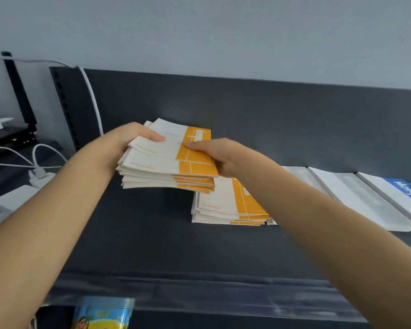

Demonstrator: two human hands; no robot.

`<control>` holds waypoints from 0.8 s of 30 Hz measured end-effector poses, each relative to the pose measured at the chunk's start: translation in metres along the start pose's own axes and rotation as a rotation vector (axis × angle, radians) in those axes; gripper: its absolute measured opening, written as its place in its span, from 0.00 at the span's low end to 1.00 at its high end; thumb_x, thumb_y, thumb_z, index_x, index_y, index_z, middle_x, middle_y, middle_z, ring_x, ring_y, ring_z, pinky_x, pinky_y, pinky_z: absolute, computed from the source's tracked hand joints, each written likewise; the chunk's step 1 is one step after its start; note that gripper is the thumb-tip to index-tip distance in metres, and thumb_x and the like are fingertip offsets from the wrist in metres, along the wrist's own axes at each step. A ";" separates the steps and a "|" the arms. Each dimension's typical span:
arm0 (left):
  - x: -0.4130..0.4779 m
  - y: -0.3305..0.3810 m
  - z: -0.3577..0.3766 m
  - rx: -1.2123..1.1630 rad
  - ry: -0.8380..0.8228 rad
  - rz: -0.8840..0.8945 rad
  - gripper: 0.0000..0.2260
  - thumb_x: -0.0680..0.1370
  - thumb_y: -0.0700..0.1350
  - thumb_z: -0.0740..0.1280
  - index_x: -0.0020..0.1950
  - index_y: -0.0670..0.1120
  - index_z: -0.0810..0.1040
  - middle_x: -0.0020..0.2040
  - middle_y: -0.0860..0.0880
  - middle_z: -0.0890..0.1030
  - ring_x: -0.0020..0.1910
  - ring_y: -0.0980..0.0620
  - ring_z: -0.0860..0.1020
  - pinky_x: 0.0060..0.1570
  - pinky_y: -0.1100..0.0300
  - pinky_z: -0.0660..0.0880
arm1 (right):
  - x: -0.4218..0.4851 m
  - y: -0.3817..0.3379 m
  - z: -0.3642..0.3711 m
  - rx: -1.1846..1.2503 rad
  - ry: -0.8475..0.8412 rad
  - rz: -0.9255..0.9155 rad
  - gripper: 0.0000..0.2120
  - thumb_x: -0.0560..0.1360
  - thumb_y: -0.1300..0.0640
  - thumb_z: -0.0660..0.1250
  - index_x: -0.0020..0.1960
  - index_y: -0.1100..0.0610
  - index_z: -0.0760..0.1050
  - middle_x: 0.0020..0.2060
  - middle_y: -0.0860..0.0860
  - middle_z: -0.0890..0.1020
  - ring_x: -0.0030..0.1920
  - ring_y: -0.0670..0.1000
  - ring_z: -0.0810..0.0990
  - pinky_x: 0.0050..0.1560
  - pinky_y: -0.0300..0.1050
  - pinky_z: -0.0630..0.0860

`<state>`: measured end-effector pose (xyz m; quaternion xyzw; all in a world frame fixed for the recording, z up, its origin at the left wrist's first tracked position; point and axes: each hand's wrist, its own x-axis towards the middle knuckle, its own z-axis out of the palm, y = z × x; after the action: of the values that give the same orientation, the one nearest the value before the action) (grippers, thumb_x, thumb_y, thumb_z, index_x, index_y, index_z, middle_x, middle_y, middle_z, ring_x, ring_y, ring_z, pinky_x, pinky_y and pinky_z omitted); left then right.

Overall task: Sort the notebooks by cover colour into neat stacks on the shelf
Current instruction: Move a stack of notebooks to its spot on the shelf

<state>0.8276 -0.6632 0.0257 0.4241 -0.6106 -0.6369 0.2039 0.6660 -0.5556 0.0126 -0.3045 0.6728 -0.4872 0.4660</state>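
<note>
A fanned bundle of several orange-and-white notebooks (169,160) hangs above the dark shelf (140,233). My left hand (126,141) grips its left edge, thumb on the top cover. My right hand (214,155) grips its right orange edge, thumb on top and fingers beneath. A second stack of orange-and-white notebooks (223,207) lies on the shelf just below and to the right, partly hidden by my right forearm. Further right lie blue-and-white notebooks (403,193) and pale grey-white ones (356,198) in a row.
The shelf has a dark back panel (247,115) and a clear plastic front rail (188,293). White cables (90,91) and a white power adapter (37,176) sit at the left. A colourful blue-yellow pack (102,312) shows below the shelf edge.
</note>
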 end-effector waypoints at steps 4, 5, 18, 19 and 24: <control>0.005 -0.022 -0.037 0.095 0.064 -0.103 0.07 0.76 0.39 0.68 0.51 0.37 0.80 0.39 0.39 0.85 0.33 0.43 0.84 0.36 0.50 0.81 | 0.011 0.012 0.044 -0.067 -0.022 -0.007 0.21 0.73 0.54 0.72 0.62 0.60 0.71 0.57 0.56 0.80 0.54 0.56 0.81 0.47 0.51 0.80; 0.007 -0.029 -0.042 0.117 0.076 -0.124 0.06 0.76 0.38 0.69 0.51 0.38 0.80 0.39 0.40 0.85 0.34 0.42 0.84 0.35 0.50 0.81 | 0.016 0.015 0.053 -0.095 -0.011 -0.015 0.23 0.73 0.54 0.72 0.64 0.59 0.70 0.59 0.56 0.79 0.57 0.57 0.80 0.52 0.53 0.78; 0.036 -0.056 -0.046 0.072 0.171 -0.104 0.33 0.58 0.40 0.80 0.62 0.42 0.77 0.56 0.40 0.82 0.54 0.39 0.80 0.53 0.44 0.77 | 0.036 0.041 0.080 -0.070 0.150 -0.050 0.25 0.71 0.61 0.73 0.61 0.60 0.64 0.52 0.52 0.75 0.54 0.56 0.74 0.49 0.51 0.72; 0.036 -0.053 -0.046 0.048 0.205 -0.044 0.37 0.55 0.40 0.80 0.63 0.42 0.76 0.57 0.41 0.81 0.55 0.38 0.80 0.55 0.42 0.76 | 0.038 0.041 0.080 -0.045 0.180 -0.112 0.28 0.69 0.61 0.74 0.62 0.60 0.62 0.54 0.53 0.75 0.53 0.56 0.75 0.49 0.52 0.74; 0.021 -0.039 -0.030 -0.052 0.265 0.482 0.28 0.67 0.32 0.74 0.63 0.50 0.71 0.56 0.50 0.80 0.57 0.49 0.78 0.56 0.48 0.76 | 0.037 0.036 0.076 0.080 0.285 -0.591 0.34 0.67 0.69 0.73 0.60 0.52 0.55 0.50 0.45 0.74 0.47 0.43 0.77 0.41 0.34 0.75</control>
<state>0.8499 -0.6911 -0.0146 0.3411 -0.6453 -0.5244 0.4385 0.7235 -0.6031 -0.0399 -0.3968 0.5942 -0.6651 0.2171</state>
